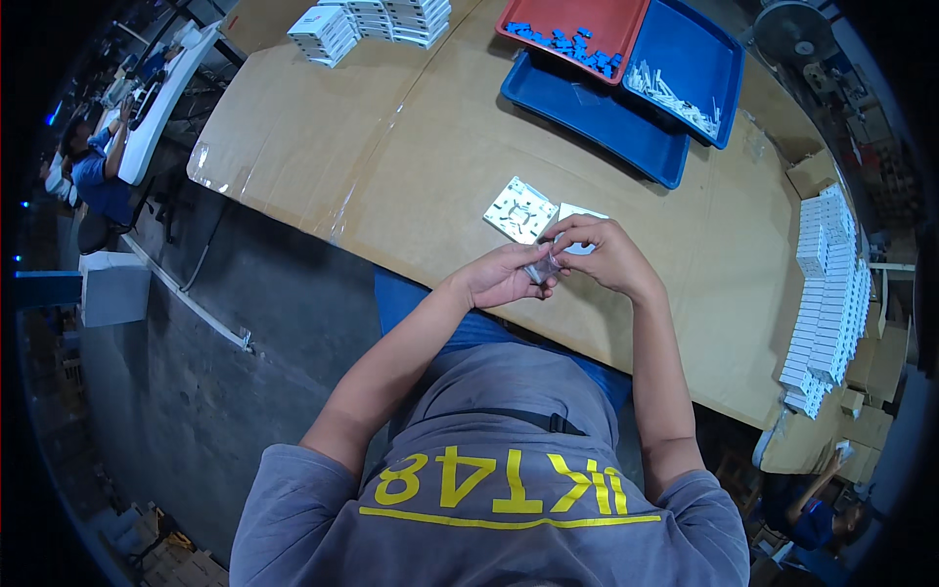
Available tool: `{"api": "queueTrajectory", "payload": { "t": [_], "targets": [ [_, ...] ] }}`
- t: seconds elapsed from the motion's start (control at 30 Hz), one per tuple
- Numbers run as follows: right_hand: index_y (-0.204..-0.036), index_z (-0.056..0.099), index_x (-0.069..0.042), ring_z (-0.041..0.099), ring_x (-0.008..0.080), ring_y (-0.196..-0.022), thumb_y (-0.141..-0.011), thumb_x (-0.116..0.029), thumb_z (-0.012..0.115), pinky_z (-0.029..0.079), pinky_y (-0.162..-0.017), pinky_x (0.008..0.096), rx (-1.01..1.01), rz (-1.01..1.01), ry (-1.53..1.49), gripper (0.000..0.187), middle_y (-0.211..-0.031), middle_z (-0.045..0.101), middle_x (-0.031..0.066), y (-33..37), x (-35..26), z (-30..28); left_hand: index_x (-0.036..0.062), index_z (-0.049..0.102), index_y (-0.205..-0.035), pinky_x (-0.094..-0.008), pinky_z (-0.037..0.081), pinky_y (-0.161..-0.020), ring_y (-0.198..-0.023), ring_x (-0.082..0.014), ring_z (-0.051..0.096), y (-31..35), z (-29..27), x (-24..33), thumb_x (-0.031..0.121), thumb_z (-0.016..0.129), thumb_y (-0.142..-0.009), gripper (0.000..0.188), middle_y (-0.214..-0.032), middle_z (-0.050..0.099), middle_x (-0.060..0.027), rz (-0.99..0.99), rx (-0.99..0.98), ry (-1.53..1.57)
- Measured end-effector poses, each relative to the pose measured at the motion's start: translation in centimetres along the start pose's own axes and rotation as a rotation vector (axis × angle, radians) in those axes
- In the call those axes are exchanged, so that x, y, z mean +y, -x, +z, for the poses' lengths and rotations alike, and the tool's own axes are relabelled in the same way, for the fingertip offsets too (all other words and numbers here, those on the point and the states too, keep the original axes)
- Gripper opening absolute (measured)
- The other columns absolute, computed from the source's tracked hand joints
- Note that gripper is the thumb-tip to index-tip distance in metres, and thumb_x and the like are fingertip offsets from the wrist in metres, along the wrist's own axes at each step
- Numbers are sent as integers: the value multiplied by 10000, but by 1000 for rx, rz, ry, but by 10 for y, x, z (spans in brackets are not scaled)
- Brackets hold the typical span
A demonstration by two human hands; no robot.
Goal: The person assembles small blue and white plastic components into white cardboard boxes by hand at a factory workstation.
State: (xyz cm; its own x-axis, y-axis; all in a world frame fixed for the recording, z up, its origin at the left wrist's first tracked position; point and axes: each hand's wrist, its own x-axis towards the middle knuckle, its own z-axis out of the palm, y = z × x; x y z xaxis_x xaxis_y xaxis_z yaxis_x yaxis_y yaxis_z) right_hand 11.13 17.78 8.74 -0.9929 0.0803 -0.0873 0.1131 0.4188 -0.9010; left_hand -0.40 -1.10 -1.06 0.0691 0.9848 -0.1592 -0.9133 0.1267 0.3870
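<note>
Close to the table's near edge, my two hands meet around a small clear plastic bag point(544, 270). My left hand point(501, 278) holds the bag between thumb and fingers, palm turned up. From above, my right hand point(611, 256) pinches the bag's upper end with thumb and forefinger. What is inside the bag is too small to make out. Just beyond my hands lies a flat white square piece point(513, 221) with dark slots and curved marks. A second white piece point(585, 212) lies beside it, partly covered by my right hand.
On the cardboard-covered table point(323, 166), a red tray point(636, 24) holds small blue parts. A blue tray point(729, 73) contains thin white pieces; a lower blue tray point(587, 127) sits nearer. White boxes are stacked far left point(323, 34) and at the right point(827, 293). Other people work nearby.
</note>
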Motion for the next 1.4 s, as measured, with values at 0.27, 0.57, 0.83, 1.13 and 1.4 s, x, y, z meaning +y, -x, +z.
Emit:
{"api": "queueTrajectory", "payload": {
  "t": [0.27, 0.57, 0.83, 1.13, 1.4],
  "targets": [
    [-1115, 762, 19, 681, 264, -1045, -1043, -210, 646, 535, -934, 361, -70, 131, -108, 266, -1206, 718, 147, 2, -11, 4, 74, 586, -1317, -387, 561, -893, -970, -200, 675, 3, 3, 3, 332, 494, -1124, 335, -1155, 683, -100, 15, -24, 43],
    [-1155, 754, 32, 615, 320, -1199, -1076, -305, 587, 485, -1039, 394, -62, 66, 89, 385, -1296, 670, 189, 7, -3, 30, 81, 602, -1298, -390, 548, -914, -986, -183, 686, 3, -15, -9, 355, 591, -1081, 349, -1106, 686, -50, 49, -26, -10],
    [-1156, 751, 40, 604, 321, -1203, -1094, -303, 544, 479, -1044, 395, -88, 83, 102, 405, -1290, 668, 192, 7, -11, 32, 89, 632, -1283, -383, 529, -932, -998, -173, 680, 7, -16, -11, 384, 611, -1068, 365, -1127, 684, -37, 69, -22, -64],
    [-1108, 740, 56, 606, 303, -1180, -1101, -285, 536, 480, -1027, 390, -25, 101, 29, 398, -1269, 671, 177, 7, -9, 23, 86, 612, -1300, -402, 545, -923, -1008, -190, 685, 6, 3, 0, 386, 569, -1083, 373, -1149, 688, -43, 33, -51, -11],
    [-1099, 730, 65, 691, 204, -942, -1074, -221, 595, 547, -850, 339, -40, 38, -186, 318, -1090, 740, 138, 2, 4, 3, 33, 557, -1409, -384, 567, -901, -958, -218, 708, 6, -5, -6, 380, 517, -1107, 462, -1176, 700, -102, 44, -10, -27]
  ]
}}
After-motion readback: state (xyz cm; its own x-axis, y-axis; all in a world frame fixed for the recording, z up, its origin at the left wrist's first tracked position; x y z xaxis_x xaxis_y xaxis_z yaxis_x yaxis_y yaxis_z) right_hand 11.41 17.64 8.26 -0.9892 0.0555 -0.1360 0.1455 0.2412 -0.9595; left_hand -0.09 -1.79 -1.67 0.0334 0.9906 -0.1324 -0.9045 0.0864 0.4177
